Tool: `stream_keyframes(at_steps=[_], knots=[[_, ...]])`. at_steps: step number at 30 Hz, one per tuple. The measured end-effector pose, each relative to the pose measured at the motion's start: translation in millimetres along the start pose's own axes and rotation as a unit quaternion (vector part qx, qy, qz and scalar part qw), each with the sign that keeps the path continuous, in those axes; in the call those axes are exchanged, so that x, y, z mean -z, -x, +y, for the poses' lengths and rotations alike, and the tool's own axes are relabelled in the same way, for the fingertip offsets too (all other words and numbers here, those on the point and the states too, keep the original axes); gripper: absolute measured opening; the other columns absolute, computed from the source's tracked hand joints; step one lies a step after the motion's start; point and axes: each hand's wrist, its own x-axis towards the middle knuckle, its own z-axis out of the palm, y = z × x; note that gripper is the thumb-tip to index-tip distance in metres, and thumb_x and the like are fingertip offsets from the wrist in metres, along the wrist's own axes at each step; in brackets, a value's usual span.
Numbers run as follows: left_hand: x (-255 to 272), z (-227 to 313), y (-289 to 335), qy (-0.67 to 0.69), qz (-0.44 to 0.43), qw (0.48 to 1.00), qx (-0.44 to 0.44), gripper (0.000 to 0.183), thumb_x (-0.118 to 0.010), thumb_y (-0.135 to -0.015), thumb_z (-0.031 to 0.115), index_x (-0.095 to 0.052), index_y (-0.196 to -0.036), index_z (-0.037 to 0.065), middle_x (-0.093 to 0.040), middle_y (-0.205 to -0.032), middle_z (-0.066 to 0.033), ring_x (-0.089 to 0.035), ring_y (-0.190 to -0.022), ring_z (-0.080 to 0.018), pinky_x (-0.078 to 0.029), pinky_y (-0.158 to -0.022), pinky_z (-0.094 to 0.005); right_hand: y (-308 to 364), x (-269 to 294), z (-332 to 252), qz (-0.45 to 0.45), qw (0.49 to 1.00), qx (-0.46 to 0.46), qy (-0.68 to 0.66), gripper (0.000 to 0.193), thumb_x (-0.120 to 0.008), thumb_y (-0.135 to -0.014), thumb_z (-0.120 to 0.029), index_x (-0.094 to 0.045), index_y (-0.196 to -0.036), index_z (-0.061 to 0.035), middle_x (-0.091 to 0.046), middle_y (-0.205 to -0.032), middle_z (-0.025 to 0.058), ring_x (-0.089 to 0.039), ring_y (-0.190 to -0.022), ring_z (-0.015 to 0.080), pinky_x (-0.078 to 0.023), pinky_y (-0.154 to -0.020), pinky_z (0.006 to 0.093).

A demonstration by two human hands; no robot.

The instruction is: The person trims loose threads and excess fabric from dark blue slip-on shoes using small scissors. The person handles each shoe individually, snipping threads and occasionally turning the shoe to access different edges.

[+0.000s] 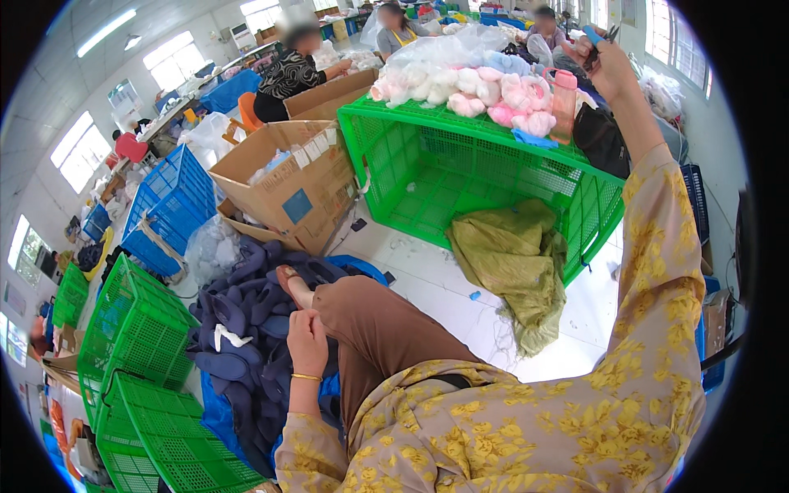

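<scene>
My right hand (pixel 606 72) is raised at the upper right, closed around a small pair of snips (pixel 593 36) with a blue part and dark tips. It is above the green crate's right end. My left hand (pixel 307 338) is a loose fist beside my knee; whatever it may hold is hidden. Under and beside it spreads a heap of dark blue slipper-shaped pieces (pixel 234 361), with a small white scrap (pixel 230 336) on top. Blue sheeting (pixel 220 411) shows under the heap.
A large green crate (pixel 485 135) lies on its side, with pink and white plush pieces (pixel 518 94) and a pink bottle (pixel 564 105) on top. An olive sack (pixel 514 263) spills from it. Cardboard boxes (pixel 283 185), a blue crate (pixel 168 201) and green crates (pixel 136 329) stand leftward. Several people work behind.
</scene>
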Motion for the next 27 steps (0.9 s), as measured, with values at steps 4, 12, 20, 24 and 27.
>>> stream_keyframes(at_steps=[4,12,20,24,27], knots=[[-5.9,-18.4,-5.2,-0.011,0.012,1.0,0.003,0.004,-0.054,-0.089,0.005,-0.056,-0.09,0.001,-0.056,-0.088,-0.0152,-0.057,-0.08,-0.0339,-0.048,-0.07,-0.038,-16.1,29.1,3.2,0.033,0.997,0.019,0.071,0.013,-0.034,-0.09,0.007,-0.043,-0.089,-0.0018,-0.04,-0.069,0.003,-0.042,-0.06,0.013,-0.057,-0.089,0.0428],[-8.2,-60.3,0.4,-0.061,0.006,0.996,0.061,0.008,-0.053,-0.089,0.006,-0.057,-0.086,0.001,-0.059,-0.086,-0.016,-0.059,-0.083,-0.0341,-0.048,-0.074,-0.0387,-37.0,79.4,19.8,0.139,0.977,0.019,0.163,0.01,-0.041,-0.092,0.002,-0.045,-0.086,-0.0052,-0.041,-0.067,0.0017,-0.041,-0.054,0.0121,-0.057,-0.085,0.0382],[6.4,-100.9,28.1,-0.209,-0.074,0.974,0.049,0.009,-0.059,-0.078,0.005,-0.066,-0.079,0.009,-0.063,-0.079,-0.0125,-0.061,-0.082,-0.0345,-0.049,-0.074,-0.0421,4.7,32.6,46.3,0.036,0.969,-0.094,0.227,0.027,-0.048,-0.089,-0.007,-0.055,-0.115,-0.0069,-0.052,-0.074,-0.0022,-0.041,-0.05,0.0052,-0.036,-0.042,0.0229],[21.4,-17.5,-26.2,-0.07,-0.008,0.997,0.027,0.007,-0.063,-0.081,0.007,-0.065,-0.075,0.005,-0.06,-0.076,-0.0105,-0.059,-0.071,-0.0269,-0.047,-0.064,-0.0356,78.8,-66.2,46.2,-0.174,0.909,-0.184,0.331,0.023,-0.058,-0.089,-0.017,-0.059,-0.111,-0.0095,-0.061,-0.075,-0.0006,-0.036,-0.049,0.0042,-0.029,-0.042,0.0201],[27.5,59.4,-59.4,0.138,0.006,0.989,0.044,0.009,-0.064,-0.087,0.01,-0.065,-0.081,0.003,-0.059,-0.075,-0.0049,-0.055,-0.068,-0.0146,-0.044,-0.062,-0.0266,112.6,-102.2,65.1,-0.34,0.87,-0.09,0.345,0.023,-0.064,-0.088,-0.028,-0.066,-0.101,-0.0096,-0.065,-0.092,-0.0033,-0.051,-0.073,0.005,-0.042,-0.057,0.0241]])
